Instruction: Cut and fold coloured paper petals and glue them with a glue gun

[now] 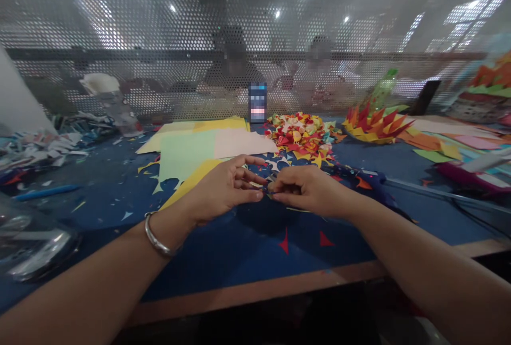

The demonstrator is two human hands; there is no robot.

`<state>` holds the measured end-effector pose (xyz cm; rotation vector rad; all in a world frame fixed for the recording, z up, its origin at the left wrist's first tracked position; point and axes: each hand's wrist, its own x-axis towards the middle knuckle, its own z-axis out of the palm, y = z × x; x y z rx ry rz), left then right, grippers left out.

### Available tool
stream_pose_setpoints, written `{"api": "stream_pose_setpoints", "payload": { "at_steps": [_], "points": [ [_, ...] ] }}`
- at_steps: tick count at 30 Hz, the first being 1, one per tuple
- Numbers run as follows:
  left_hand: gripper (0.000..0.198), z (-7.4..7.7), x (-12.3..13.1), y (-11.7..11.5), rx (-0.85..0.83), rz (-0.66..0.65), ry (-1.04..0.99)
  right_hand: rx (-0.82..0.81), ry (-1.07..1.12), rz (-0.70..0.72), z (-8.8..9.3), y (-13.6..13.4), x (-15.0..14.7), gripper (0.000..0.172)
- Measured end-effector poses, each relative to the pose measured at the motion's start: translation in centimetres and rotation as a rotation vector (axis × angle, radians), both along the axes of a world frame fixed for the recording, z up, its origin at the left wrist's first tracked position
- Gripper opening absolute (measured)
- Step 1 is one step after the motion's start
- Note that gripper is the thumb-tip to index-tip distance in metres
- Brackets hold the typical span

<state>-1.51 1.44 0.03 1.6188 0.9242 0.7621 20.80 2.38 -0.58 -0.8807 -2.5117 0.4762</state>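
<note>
Carefully, I am bringing both hands together low over the blue tabletop (223, 260), and a small piece (265, 190) is sitting between my fingertips, midway between the two wrists. My left hand (239, 182) is pinching its near side with the thumb and a fingertip, while the other fingers are arching loosely and standing apart. My right hand (305, 188) is curling more tightly, its thumb and forefinger closing on the opposite edge. The piece is looking dark with a paler part, but it is mostly hiding behind my fingers, so I cannot tell its shape.

Judging by the cut paper lying around, I am guessing it is paper: nearly weightless, thin, bending readily, and easy to crush or tear. A light hold at the very edges is seeming best, with fingertips only and no hard squeeze across the middle.

Beyond my hands, a pale green sheet (187, 153) is lying beside a pink sheet (239, 142), and a heap of small paper pieces (301, 134) is rising to the right of them. Two red scraps (284, 241) are resting nearer me, and a dark blue tool (369, 179) is lying just past my right wrist.
</note>
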Motion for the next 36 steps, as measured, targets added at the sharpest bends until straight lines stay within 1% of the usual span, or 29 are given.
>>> {"api": "stream_pose_setpoints", "payload": {
  "at_steps": [5,11,16,19,22,24,26,29,31,33,36],
  "points": [
    [0.059,-0.2,-0.3,0.2,-0.027,0.039,0.014,-0.008,0.006,-0.02,0.0,0.0,0.0,0.011],
    [0.058,-0.4,0.4,0.2,-0.076,0.093,-0.003,0.004,-0.007,-0.02,0.0,0.0,-0.2,0.011],
    [0.057,-0.8,0.8,0.2,-0.095,0.096,-0.051,0.001,-0.02,-0.026,0.0,0.0,-0.1,0.01],
    [0.052,-0.8,0.9,0.2,-0.086,0.13,-0.043,0.022,-0.023,-0.012,0.0,0.1,-0.1,0.009],
    [0.049,-0.6,0.6,0.5,-0.096,0.168,-0.064,0.016,-0.03,-0.027,0.0,0.2,-0.1,0.012],
    [0.049,-0.5,0.2,0.7,-0.071,0.19,-0.077,0.001,-0.032,-0.059,0.1,0.3,0.0,0.015],
    [0.05,-0.5,-0.2,1.1,-0.009,0.217,-0.076,-0.011,-0.038,-0.084,0.2,0.3,0.0,0.017],
    [0.052,-0.6,-0.7,1.5,0.037,0.273,-0.104,-0.017,-0.052,-0.093,0.4,0.3,0.2,0.017],
    [0.052,-0.7,-0.8,1.6,0.0,0.304,-0.151,-0.022,-0.058,-0.095,0.4,0.3,0.3,0.017],
    [0.05,-0.6,-0.7,1.6,-0.071,0.322,-0.204,-0.021,-0.046,-0.112,0.5,0.3,0.3,0.016],
    [0.041,-0.5,-0.5,1.4,-0.15,0.299,-0.251,-0.009,0.02,-0.146,0.6,0.3,0.3,0.016]
  ]
}}
